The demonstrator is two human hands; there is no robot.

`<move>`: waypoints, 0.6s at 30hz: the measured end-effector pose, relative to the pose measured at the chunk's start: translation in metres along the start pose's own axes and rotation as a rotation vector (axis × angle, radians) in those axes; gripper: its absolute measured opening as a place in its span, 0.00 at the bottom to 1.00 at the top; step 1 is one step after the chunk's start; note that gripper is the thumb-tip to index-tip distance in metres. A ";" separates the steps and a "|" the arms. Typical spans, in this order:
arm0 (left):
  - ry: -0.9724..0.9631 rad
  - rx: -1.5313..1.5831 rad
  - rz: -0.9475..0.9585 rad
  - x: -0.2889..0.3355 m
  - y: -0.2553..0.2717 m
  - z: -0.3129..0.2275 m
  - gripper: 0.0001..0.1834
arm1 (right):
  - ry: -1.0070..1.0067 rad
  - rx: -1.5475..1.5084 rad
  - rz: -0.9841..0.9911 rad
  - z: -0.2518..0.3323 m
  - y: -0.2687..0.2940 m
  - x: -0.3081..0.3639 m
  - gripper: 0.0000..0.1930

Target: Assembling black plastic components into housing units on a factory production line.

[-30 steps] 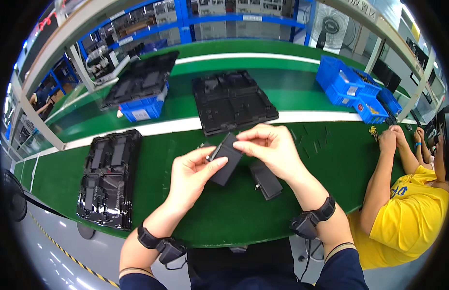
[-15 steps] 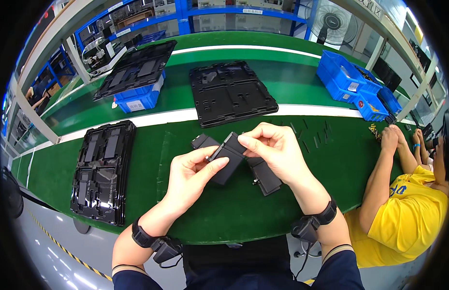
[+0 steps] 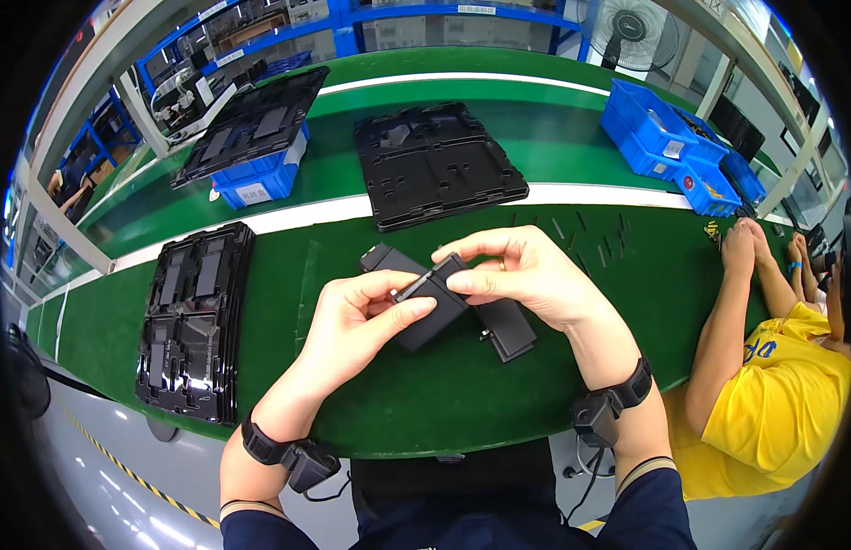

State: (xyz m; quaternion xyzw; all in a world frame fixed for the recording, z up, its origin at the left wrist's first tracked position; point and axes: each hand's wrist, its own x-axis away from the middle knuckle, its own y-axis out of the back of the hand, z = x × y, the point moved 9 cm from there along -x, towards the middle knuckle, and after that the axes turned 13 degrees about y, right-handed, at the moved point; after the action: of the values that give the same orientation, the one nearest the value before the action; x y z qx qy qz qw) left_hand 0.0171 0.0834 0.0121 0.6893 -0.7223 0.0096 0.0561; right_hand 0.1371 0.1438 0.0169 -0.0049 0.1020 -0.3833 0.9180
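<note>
Between my hands is a flat black rectangular plastic case (image 3: pixel 432 316), tilted above the green mat. My left hand (image 3: pixel 361 316) grips its left side, thumb on the face and fingers behind. My right hand (image 3: pixel 526 275) pinches the case's upper end between thumb and forefinger; a ring shows on one finger. A second black case (image 3: pixel 389 263) lies partly hidden behind my left fingers. To the right, a third black case (image 3: pixel 508 332) with a small metal bit at its edge lies on the mat below my right hand.
Stacked black trays (image 3: pixel 194 321) stand on the left, and another black tray (image 3: pixel 439 165) lies ahead. Farther left, a tray (image 3: pixel 260 124) rests on a blue bin (image 3: pixel 260 179). Thin black strips (image 3: pixel 604 247) are scattered right. Blue bins (image 3: pixel 650 133) and a person in yellow (image 3: pixel 774 403) are at the right.
My right thumb and fingers have shifted slightly left over the upper end of the held case. My left hand keeps its grip, and the whole view has moved a little.
</note>
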 end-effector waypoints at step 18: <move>0.200 0.058 0.044 -0.012 0.013 0.020 0.11 | 0.177 0.240 0.097 -0.001 -0.005 -0.003 0.13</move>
State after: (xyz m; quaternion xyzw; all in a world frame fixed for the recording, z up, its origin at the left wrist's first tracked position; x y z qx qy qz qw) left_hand 0.0029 0.0945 -0.0083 0.6703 -0.7273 0.1006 0.1078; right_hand 0.1315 0.1428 0.0167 0.1437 0.1363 -0.3470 0.9167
